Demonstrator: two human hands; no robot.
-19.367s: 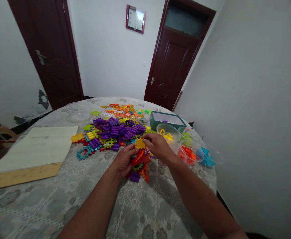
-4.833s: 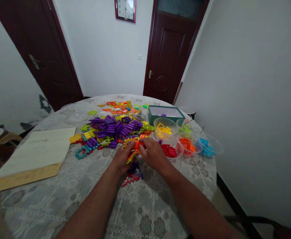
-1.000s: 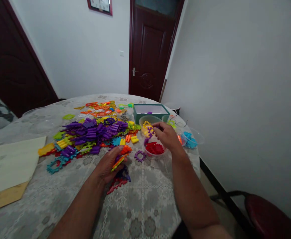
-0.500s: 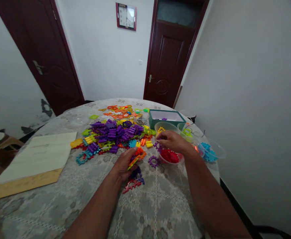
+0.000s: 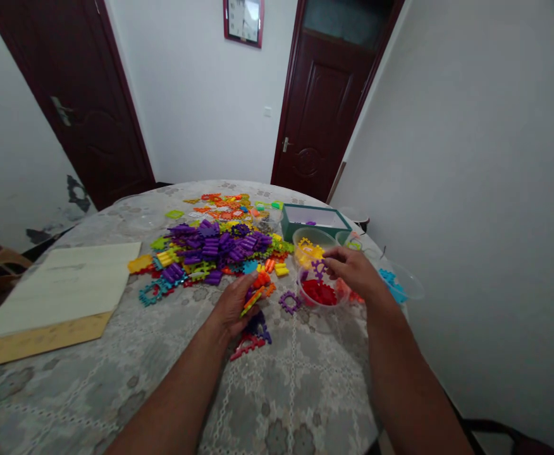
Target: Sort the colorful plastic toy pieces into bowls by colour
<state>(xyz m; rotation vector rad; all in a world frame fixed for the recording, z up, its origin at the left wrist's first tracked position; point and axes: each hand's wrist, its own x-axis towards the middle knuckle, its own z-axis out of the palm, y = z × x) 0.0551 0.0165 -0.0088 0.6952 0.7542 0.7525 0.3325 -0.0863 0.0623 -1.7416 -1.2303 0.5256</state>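
Observation:
My left hand [image 5: 236, 302] is closed around several orange and yellow-green toothed plastic pieces [image 5: 257, 295]. Below it on the cloth lie a dark purple piece [image 5: 260, 327] and a red toothed piece [image 5: 247, 345]. Between finger and thumb, my right hand [image 5: 350, 270] pinches a purple gear piece [image 5: 319, 270]. That piece is held over a clear bowl with red pieces [image 5: 322, 292] in it. Another purple gear piece [image 5: 289, 303] lies on the cloth left of this bowl. Behind, a second clear bowl holds yellow gear pieces [image 5: 309, 250].
A large heap of purple pieces [image 5: 217, 245] fills the table's middle, with orange pieces [image 5: 224, 207] beyond. A green-rimmed box [image 5: 315, 222] stands behind the bowls. Blue pieces [image 5: 393, 285] sit in a container at right. A pale sheet [image 5: 63, 287] lies at left.
My right hand has moved right with the purple gear piece, from the bowl's left edge to above it. My left hand keeps its hold. The view has tilted slightly downward.

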